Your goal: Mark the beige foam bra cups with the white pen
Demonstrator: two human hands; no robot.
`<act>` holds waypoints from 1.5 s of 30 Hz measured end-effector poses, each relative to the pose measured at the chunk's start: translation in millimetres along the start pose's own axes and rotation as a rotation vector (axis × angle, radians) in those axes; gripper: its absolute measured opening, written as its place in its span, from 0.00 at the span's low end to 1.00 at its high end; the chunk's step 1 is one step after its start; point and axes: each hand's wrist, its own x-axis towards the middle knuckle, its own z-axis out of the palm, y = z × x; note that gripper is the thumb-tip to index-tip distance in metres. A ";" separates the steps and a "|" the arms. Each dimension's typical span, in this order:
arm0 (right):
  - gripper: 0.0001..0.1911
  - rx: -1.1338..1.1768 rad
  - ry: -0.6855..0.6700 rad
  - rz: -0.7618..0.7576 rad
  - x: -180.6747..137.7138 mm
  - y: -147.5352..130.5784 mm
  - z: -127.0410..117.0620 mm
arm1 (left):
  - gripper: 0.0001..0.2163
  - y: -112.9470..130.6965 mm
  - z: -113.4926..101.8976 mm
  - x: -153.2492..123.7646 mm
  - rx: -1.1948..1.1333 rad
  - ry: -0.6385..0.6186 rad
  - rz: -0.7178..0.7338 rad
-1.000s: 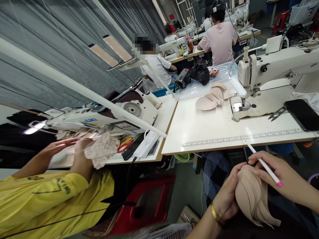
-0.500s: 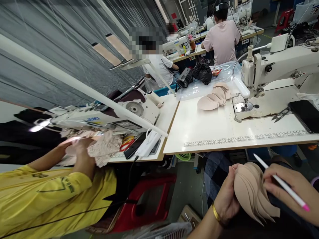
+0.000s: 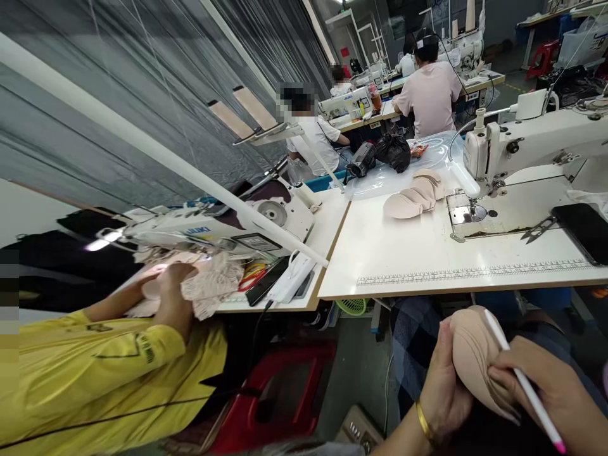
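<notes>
Over my lap, a stack of beige bra cups (image 3: 475,358) is gripped along its left side by my left hand (image 3: 449,386), which wears a gold bangle. The cups are nested with their layered edges facing right. My right hand (image 3: 536,380) is closed round a white marker pen (image 3: 527,380) with a pink end pointing down to the right. The pen's upper tip lies against the top right of the stack, and the right fingers touch the edges of the cups. Whether the tip is marking anything I cannot make out.
More bra cups (image 3: 413,196) lie on the white sewing table (image 3: 380,247), left of the sewing machine (image 3: 522,149). Thread snips (image 3: 539,229) and a black phone (image 3: 582,231) are at right. A co-worker in a yellow shirt (image 3: 118,380) sews lace at left.
My right hand has moved left against the stack, with the pen tip now over it. The cups sit closer together and less fanned. The view has shifted slightly.
</notes>
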 end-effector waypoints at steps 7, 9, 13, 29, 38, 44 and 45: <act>0.02 -0.031 -0.023 -0.008 -1.5 0.1 -16.5 | 0.32 11.0 -0.3 -4.3 0.036 0.019 0.016; 0.03 -0.059 -0.070 -0.064 -0.3 -1.6 -15.6 | 0.31 11.7 2.4 -5.5 0.045 -0.019 0.041; 0.03 -0.125 -0.104 -0.094 2.1 -3.5 -6.3 | 0.31 9.9 8.3 -4.3 0.043 -0.091 0.092; 0.19 0.298 0.139 0.415 -5.0 24.9 -7.2 | 0.28 7.3 -3.2 -11.6 0.079 -0.171 -0.032; 0.16 0.873 0.010 0.631 10.7 4.4 10.0 | 0.32 -6.6 -7.9 -13.4 0.178 -0.138 -0.151; 0.21 0.602 0.077 0.617 12.2 19.3 3.9 | 0.33 -4.2 -13.5 -8.0 0.134 -0.077 -0.191; 0.20 0.534 0.113 0.610 11.8 22.2 -1.5 | 0.33 -2.6 -14.0 -7.2 0.124 -0.053 -0.181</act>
